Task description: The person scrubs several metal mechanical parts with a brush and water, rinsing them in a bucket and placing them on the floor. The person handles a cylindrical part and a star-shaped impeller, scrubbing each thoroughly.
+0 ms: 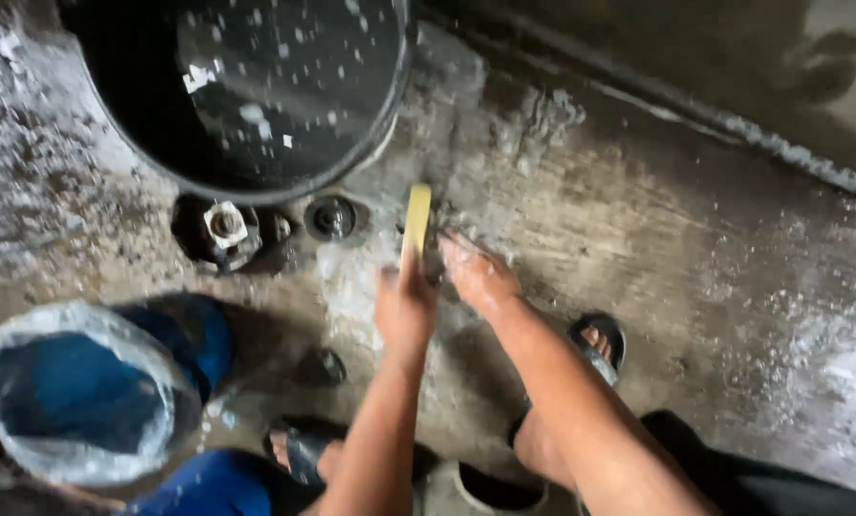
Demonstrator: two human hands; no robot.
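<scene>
Head view, with the black tub (256,86) taken as the landmark. Its curved rim fills the top left, and water dotted with white flecks is seen inside it. Just below the rim, a metal fitting (225,227) and a round cap (331,218) are set in the wet concrete floor (657,248).

A yellow bar (416,225) is held upright below and to the right of the tub, its upper end close to the rim and its lower end enclosed by the left hand (404,308), whose fingers are clamped on it. The right hand (476,272) is laid flat on the floor just right of the bar, fingers together and stretched toward the bar's foot, coated in pale residue; whether it touches the bar cannot be told.

Open floor is left to the right of the tub, out to a raised ridge (734,124) that runs diagonally across the top right. Room to the left is closed off by a blue bucket (84,392) with a pale crusted rim, well below the tub. A small dark lid (328,366) lies between the bucket and the left forearm. Two sandalled feet are seen below the hands, one (600,339) right of the right arm, one (299,449) near the bottom edge.
</scene>
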